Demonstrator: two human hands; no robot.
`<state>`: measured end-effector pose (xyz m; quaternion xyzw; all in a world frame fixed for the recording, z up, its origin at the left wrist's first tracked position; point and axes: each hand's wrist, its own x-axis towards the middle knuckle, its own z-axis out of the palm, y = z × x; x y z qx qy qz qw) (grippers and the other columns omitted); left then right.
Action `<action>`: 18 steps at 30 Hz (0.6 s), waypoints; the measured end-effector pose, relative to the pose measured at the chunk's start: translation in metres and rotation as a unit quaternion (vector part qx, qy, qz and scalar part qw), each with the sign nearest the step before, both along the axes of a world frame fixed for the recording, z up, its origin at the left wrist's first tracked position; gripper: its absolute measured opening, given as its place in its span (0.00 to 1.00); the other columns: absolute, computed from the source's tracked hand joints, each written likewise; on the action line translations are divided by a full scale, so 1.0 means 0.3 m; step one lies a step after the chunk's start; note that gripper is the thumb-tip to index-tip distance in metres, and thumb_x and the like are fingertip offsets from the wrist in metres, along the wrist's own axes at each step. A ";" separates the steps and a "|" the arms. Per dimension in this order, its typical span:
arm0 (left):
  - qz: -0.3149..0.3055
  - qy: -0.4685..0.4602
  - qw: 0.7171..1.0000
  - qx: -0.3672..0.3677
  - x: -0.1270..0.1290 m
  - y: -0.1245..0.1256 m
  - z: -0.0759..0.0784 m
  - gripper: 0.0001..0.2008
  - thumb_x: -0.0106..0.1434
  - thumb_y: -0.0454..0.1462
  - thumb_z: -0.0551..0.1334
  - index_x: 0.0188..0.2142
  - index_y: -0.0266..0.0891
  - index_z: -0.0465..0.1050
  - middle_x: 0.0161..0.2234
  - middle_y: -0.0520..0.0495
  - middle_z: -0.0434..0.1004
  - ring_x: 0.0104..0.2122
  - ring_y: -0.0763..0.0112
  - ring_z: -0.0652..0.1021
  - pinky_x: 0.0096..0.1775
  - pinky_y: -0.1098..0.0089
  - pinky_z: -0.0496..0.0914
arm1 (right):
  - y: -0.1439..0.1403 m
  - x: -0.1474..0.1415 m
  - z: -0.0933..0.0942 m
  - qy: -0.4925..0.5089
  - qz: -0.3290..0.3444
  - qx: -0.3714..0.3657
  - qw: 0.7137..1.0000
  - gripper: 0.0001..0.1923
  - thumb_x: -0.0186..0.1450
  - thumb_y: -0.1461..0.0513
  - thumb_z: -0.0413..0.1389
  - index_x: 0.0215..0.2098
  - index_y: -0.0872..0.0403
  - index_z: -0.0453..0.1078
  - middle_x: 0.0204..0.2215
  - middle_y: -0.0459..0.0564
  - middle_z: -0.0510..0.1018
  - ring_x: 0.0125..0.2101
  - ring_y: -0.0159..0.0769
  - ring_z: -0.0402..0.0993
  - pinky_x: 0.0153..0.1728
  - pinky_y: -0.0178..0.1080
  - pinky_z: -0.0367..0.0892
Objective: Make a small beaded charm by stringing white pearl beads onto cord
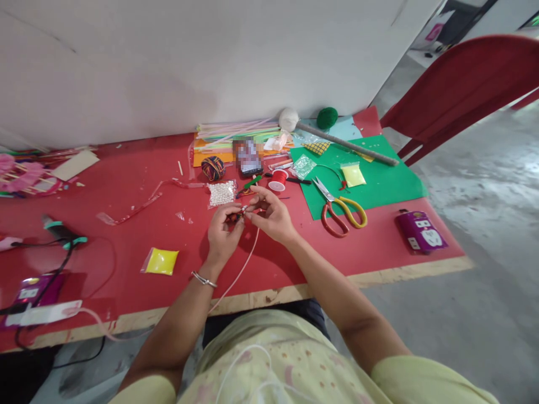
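Observation:
Both my hands meet above the red table (189, 247). My left hand (225, 233) is closed, thumb and fingers pinching a small dark-and-red piece (234, 217) too small and covered to name. At that piece's right end, near a whitish spot, the fingertips of my right hand (272, 216) press together. A packet of white beads (222, 193) lies just beyond my left hand. Close past my right fingers are a spool of red thread (278, 180) and a small green-handled tool (252, 182). A pale pink cable (244, 264) passes beneath my hands to the table edge.
Scissors (337, 207) lie right on green sheet (379, 168); a purple box (421, 231) sits near the right corner. Behind are a phone (248, 157), a multicoloured yarn ball (213, 168) and a rod (349, 145). Leftward: a yellow packet (160, 261), a black-and-teal tool (63, 233), a power strip (44, 314).

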<state>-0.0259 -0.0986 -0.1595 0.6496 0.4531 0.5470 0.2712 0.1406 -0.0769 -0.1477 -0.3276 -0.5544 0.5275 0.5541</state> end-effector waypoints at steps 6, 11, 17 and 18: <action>0.021 0.038 0.999 0.021 0.001 0.000 0.011 0.09 0.65 0.38 0.65 0.44 0.43 0.74 0.49 0.41 0.77 0.51 0.61 0.78 0.53 0.57 0.74 | -0.003 -0.002 -0.002 -0.028 -0.016 0.015 0.999 0.31 0.63 0.59 0.64 0.62 0.46 0.63 0.44 0.49 0.71 0.40 0.33 0.78 0.36 0.34 0.77; 0.021 0.056 0.998 0.025 0.002 -0.002 0.015 0.08 0.65 0.37 0.65 0.44 0.43 0.74 0.49 0.41 0.77 0.52 0.61 0.77 0.53 0.58 0.74 | -0.008 -0.003 0.003 -0.063 -0.028 0.050 0.996 0.29 0.64 0.61 0.61 0.62 0.46 0.63 0.44 0.49 0.71 0.39 0.32 0.77 0.36 0.34 0.77; 0.013 0.001 1.000 0.003 0.000 0.008 -0.008 0.09 0.65 0.38 0.66 0.44 0.43 0.73 0.49 0.41 0.76 0.51 0.61 0.78 0.53 0.57 0.74 | -0.008 -0.003 0.007 -0.029 -0.021 0.037 0.999 0.28 0.64 0.60 0.62 0.62 0.46 0.63 0.43 0.48 0.71 0.39 0.32 0.77 0.38 0.35 0.77; 0.011 -0.011 1.000 -0.002 -0.001 0.010 -0.011 0.09 0.65 0.39 0.66 0.44 0.42 0.73 0.49 0.41 0.76 0.51 0.62 0.78 0.53 0.58 0.74 | -0.007 -0.002 0.008 -0.022 -0.021 0.032 0.999 0.29 0.64 0.60 0.62 0.62 0.47 0.63 0.43 0.48 0.71 0.39 0.32 0.77 0.38 0.36 0.77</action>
